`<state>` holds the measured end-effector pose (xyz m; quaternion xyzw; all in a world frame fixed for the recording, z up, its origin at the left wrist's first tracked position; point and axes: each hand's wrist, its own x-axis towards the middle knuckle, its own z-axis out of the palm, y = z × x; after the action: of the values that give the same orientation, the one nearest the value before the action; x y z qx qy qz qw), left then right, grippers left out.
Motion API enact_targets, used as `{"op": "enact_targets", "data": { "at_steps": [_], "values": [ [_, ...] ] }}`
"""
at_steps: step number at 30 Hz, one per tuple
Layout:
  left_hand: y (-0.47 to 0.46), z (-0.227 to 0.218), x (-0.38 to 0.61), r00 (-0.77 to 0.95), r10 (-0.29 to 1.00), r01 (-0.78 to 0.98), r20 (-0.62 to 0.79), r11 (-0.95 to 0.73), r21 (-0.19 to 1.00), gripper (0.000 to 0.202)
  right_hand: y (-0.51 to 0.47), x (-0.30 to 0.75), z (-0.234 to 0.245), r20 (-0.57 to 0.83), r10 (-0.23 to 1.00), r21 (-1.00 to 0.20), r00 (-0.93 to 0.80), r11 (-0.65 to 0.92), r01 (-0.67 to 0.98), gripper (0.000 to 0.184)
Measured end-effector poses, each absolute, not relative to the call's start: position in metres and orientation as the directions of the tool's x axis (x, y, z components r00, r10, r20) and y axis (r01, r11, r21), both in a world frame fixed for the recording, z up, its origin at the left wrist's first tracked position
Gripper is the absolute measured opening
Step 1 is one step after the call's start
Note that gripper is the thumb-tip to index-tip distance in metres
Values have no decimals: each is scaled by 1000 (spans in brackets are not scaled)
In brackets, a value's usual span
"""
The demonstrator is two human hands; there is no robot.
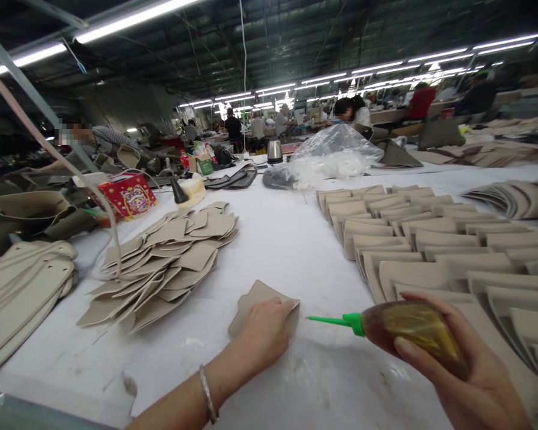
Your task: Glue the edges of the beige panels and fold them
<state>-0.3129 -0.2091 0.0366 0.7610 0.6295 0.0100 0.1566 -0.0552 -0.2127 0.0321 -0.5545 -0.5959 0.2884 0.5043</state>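
Note:
My left hand rests curled on a single beige cut piece lying on the white table, fingers pressing its right edge. My right hand grips a squeeze bottle of amber glue, its green nozzle pointing left towards that piece, a little apart from it. A loose heap of beige pieces lies to the left. Rows of overlapped beige pieces are laid out to the right.
Long beige strips lie at the far left. A red printed box, a kettle and a clear plastic bag stand further back. Other people work at tables behind, one seated at the left.

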Motion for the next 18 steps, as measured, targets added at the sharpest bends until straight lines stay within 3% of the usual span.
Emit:
{"op": "enact_targets", "data": {
  "at_steps": [5, 18],
  "values": [
    [-205, 38, -317, 235, 956, 944, -176, -182, 276, 52, -204, -66, 25, 335, 941, -826, -51, 320, 464, 56],
    [-205, 37, -319, 248, 956, 925, -158, -185, 331, 45, -190, -91, 26, 523, 804, -543, -282, 570, 617, 48]
  ]
}}
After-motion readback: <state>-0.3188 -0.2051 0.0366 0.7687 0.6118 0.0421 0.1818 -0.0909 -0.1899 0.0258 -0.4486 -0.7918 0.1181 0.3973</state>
